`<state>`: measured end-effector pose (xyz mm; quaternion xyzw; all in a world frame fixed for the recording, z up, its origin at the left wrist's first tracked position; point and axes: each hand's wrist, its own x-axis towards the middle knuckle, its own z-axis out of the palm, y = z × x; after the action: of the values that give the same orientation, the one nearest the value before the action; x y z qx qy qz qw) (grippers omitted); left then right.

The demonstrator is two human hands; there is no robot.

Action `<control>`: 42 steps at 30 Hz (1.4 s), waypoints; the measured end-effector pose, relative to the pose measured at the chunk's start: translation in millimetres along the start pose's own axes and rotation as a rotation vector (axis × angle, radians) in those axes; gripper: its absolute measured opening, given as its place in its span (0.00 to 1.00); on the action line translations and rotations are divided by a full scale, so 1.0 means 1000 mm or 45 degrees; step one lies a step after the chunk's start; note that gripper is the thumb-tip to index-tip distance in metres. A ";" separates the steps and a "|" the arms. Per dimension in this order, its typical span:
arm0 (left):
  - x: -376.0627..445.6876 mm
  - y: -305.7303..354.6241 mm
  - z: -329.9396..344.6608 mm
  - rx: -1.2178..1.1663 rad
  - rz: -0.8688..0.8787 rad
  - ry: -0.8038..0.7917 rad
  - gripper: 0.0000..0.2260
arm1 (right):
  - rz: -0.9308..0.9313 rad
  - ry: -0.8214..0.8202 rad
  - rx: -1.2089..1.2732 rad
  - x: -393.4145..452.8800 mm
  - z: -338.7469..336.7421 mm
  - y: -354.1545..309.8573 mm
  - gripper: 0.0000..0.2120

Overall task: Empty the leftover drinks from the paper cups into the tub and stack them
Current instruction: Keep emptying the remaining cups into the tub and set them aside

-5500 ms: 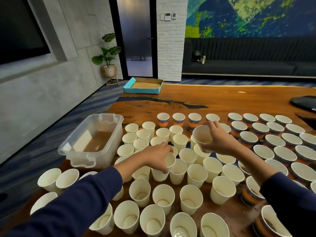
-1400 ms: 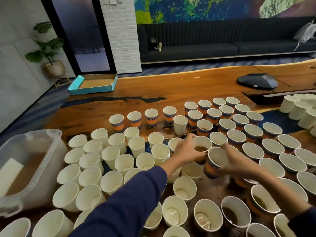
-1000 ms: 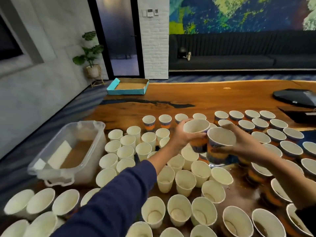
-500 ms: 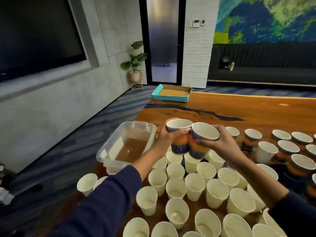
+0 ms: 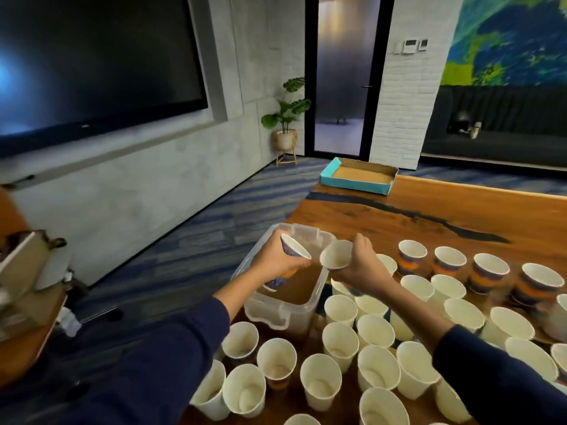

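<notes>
On the wooden table (image 5: pixel 429 216), both cups have now swung over the tub (image 5: pixel 302 305), left hand (image 5: pixel 276 262) gripping one tipped cup (image 5: pixel 294 254), right hand (image 5: pixel 360 268) gripping another (image 5: pixel 336 256), so pouring begins.

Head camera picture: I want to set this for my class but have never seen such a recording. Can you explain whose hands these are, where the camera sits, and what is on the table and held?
There is no machine here. A person wears one camera on the head, looking forward and down, so both arms reach in from below. The left hand grips a patterned paper cup tipped over the clear plastic tub, which holds brown liquid. The right hand holds a second cup beside it. Many open paper cups stand on the wooden table, plus a teal cardboard tray.
</notes>
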<state>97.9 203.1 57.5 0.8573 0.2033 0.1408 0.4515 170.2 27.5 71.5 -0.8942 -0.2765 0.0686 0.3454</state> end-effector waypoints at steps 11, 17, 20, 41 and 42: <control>-0.007 -0.024 -0.025 0.791 -0.053 -0.146 0.34 | -0.052 -0.055 -0.428 0.008 0.031 -0.016 0.37; -0.010 -0.016 -0.028 0.994 0.006 -0.214 0.31 | -0.075 -0.070 -0.503 0.006 0.034 -0.019 0.38; -0.009 -0.011 -0.030 1.055 0.048 -0.231 0.32 | -0.084 -0.067 -0.538 0.007 0.036 -0.019 0.39; -0.006 0.017 -0.033 1.464 0.177 -0.273 0.38 | -0.369 -0.010 -0.976 0.014 0.051 -0.040 0.33; -0.005 0.017 -0.033 1.479 0.183 -0.268 0.38 | -0.383 -0.004 -0.988 0.015 0.051 -0.041 0.33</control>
<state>83.1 215.1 89.8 0.9849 0.1426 -0.0490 -0.0847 148.2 89.7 60.9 -0.9076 -0.4099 -0.0904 -0.0114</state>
